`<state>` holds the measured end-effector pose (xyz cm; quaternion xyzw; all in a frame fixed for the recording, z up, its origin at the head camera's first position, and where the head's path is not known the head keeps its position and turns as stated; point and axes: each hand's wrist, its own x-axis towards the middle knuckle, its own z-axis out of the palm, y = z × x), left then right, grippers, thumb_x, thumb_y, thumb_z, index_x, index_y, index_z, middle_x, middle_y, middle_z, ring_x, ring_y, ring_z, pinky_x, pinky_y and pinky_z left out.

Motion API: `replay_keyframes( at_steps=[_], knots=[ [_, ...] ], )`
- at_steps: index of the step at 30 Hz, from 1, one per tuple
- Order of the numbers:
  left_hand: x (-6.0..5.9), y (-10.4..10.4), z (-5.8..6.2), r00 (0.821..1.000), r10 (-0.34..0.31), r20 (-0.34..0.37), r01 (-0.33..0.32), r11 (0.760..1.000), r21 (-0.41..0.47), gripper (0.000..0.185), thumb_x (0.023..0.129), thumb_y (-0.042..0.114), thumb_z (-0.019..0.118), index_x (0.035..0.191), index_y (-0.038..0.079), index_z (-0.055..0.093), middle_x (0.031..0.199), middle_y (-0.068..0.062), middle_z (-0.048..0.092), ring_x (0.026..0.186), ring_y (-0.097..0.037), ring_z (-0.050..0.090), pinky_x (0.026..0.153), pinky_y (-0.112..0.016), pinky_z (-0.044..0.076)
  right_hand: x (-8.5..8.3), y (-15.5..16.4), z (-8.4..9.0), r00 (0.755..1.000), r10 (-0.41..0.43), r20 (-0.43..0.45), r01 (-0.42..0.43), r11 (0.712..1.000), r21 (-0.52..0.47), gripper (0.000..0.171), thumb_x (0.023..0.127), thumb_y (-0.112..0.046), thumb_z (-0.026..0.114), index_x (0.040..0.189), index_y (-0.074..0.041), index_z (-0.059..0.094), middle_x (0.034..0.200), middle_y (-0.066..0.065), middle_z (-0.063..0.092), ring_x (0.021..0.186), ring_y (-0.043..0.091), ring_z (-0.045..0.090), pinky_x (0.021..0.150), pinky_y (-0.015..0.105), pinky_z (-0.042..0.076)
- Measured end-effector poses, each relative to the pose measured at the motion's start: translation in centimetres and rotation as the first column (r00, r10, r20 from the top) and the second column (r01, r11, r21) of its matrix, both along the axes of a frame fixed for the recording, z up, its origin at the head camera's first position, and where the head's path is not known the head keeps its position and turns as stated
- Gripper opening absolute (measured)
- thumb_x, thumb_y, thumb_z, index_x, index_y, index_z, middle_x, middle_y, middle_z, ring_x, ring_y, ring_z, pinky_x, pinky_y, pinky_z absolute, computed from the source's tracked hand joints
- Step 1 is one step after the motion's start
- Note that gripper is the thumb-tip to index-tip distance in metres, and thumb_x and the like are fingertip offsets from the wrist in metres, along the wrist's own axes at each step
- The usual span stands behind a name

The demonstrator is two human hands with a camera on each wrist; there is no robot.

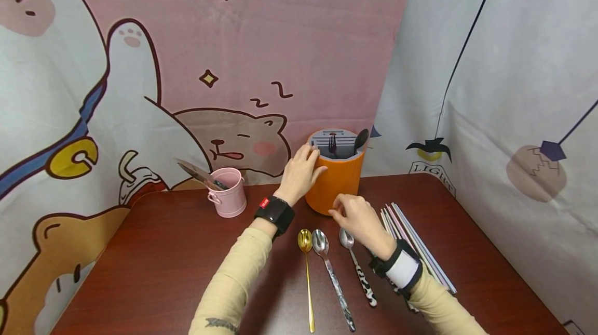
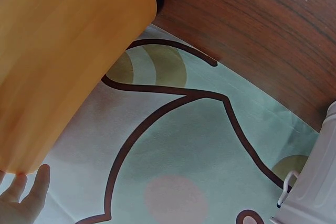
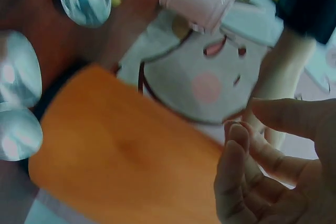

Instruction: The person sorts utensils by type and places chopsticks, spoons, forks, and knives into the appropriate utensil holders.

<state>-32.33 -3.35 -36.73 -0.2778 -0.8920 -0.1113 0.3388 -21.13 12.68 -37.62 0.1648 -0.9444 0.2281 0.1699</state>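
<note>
An orange cutlery holder (image 1: 334,184) with a grey slotted top stands at the back of the table. A black fork (image 1: 333,144) and a black spoon (image 1: 361,138) stick up out of it. My left hand (image 1: 300,173) rests at the holder's left rim, fingers extended; its fingertips (image 2: 41,174) show right at that rim in the left wrist view. In front of the holder hovers my right hand (image 1: 358,220), fingers loosely bent and nothing between them (image 3: 273,166). Below it lies a spoon with a black-and-white handle (image 1: 366,285).
A gold spoon (image 1: 308,283) and a silver spoon with a patterned handle (image 1: 335,285) lie in front. Several pale chopsticks (image 1: 422,246) lie on the right, partly behind my right wrist. A small pink bucket (image 1: 229,195) holding bladed utensils (image 1: 198,173) stands back left, before a printed cloth.
</note>
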Motion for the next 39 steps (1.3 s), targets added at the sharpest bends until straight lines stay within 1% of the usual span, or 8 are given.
replay_keyframes(
  at_steps=[5, 11, 17, 21, 24, 30, 34, 39],
  knots=[
    [0.0, 0.0, 0.1, 1.000, 0.000, 0.005, 0.000, 1.000, 0.001, 0.044, 0.093, 0.043, 0.056, 0.121, 0.009, 0.055, 0.124, -0.009, 0.052, 0.118, -0.022, 0.052, 0.073, -0.037, 0.055, 1.4, -1.8, -1.8, 0.998, 0.046, 0.049, -0.048, 0.998, 0.043, 0.014, 0.080, -0.018, 0.075, 0.078, -0.010, 0.064, 0.064, -0.004, 0.057, 0.051, 0.005, 0.046, 0.046, 0.018, 0.036],
    [0.1, 0.0, 0.1, 1.000, -0.001, 0.015, 0.001, 1.000, 0.001, 0.044, 0.093, 0.043, 0.055, 0.121, 0.009, 0.055, 0.125, -0.009, 0.052, 0.120, -0.022, 0.051, 0.075, -0.038, 0.055, 2.6, -3.8, -4.0, 0.996, 0.074, 0.045, -0.079, 0.988, 0.132, 0.015, 0.079, -0.019, 0.074, 0.074, -0.011, 0.063, 0.063, -0.003, 0.058, 0.050, 0.008, 0.049, 0.042, 0.020, 0.034],
    [0.1, -0.1, 0.1, 1.000, -0.007, 0.015, 0.007, 1.000, 0.014, 0.044, 0.093, 0.042, 0.056, 0.120, 0.008, 0.055, 0.124, -0.010, 0.052, 0.120, -0.023, 0.051, 0.075, -0.039, 0.055, 3.5, -5.6, -6.0, 0.997, 0.050, 0.060, -0.063, 0.969, 0.237, 0.026, 0.075, -0.026, 0.077, 0.062, -0.012, 0.059, 0.058, 0.002, 0.056, 0.049, 0.020, 0.057, 0.040, 0.031, 0.039],
    [0.1, 0.0, 0.1, 1.000, -0.010, 0.014, 0.010, 1.000, 0.015, 0.044, 0.092, 0.043, 0.056, 0.120, 0.008, 0.055, 0.124, -0.010, 0.052, 0.120, -0.023, 0.051, 0.075, -0.039, 0.055, 4.0, -6.4, -7.0, 0.992, 0.027, 0.124, -0.061, 0.956, 0.286, 0.030, 0.075, -0.027, 0.076, 0.054, -0.014, 0.058, 0.055, 0.001, 0.054, 0.046, 0.021, 0.054, 0.038, 0.034, 0.036],
    [0.1, 0.0, 0.1, 1.000, -0.013, 0.019, 0.013, 1.000, 0.015, 0.044, 0.093, 0.043, 0.056, 0.121, 0.008, 0.055, 0.125, -0.009, 0.052, 0.121, -0.023, 0.051, 0.075, -0.039, 0.055, 4.2, -6.7, -7.7, 0.987, 0.025, 0.159, -0.074, 0.948, 0.308, 0.031, 0.075, -0.026, 0.075, 0.052, -0.015, 0.057, 0.051, -0.001, 0.050, 0.045, 0.017, 0.050, 0.037, 0.034, 0.034],
    [0.1, 0.0, 0.2, 0.999, -0.015, 0.029, 0.014, 1.000, 0.019, 0.045, 0.093, 0.042, 0.056, 0.122, 0.009, 0.055, 0.126, -0.009, 0.052, 0.122, -0.023, 0.050, 0.077, -0.040, 0.055, 4.2, -6.9, -8.4, 0.989, 0.034, 0.144, -0.083, 0.933, 0.349, 0.029, 0.073, -0.026, 0.076, 0.053, -0.013, 0.060, 0.053, 0.000, 0.055, 0.045, 0.018, 0.052, 0.037, 0.035, 0.035],
    [0.0, 0.0, 0.2, 0.999, -0.007, 0.036, 0.007, 1.000, 0.013, 0.045, 0.093, 0.043, 0.056, 0.122, 0.009, 0.056, 0.126, -0.008, 0.052, 0.122, -0.023, 0.050, 0.077, -0.040, 0.055, 4.1, -7.0, -8.6, 0.991, 0.020, 0.130, -0.066, 0.931, 0.358, 0.029, 0.072, -0.024, 0.076, 0.051, -0.013, 0.059, 0.053, 0.001, 0.056, 0.045, 0.019, 0.052, 0.036, 0.035, 0.035],
    [0.0, 0.1, 0.1, 0.999, -0.007, 0.051, 0.006, 1.000, 0.007, 0.045, 0.093, 0.043, 0.056, 0.122, 0.009, 0.056, 0.125, -0.009, 0.052, 0.120, -0.023, 0.050, 0.077, -0.040, 0.055, 4.0, -7.3, -8.6, 0.987, 0.002, 0.161, -0.062, 0.927, 0.369, 0.029, 0.073, -0.018, 0.073, 0.049, -0.013, 0.057, 0.052, 0.000, 0.054, 0.045, 0.018, 0.051, 0.037, 0.034, 0.036]
  ],
)
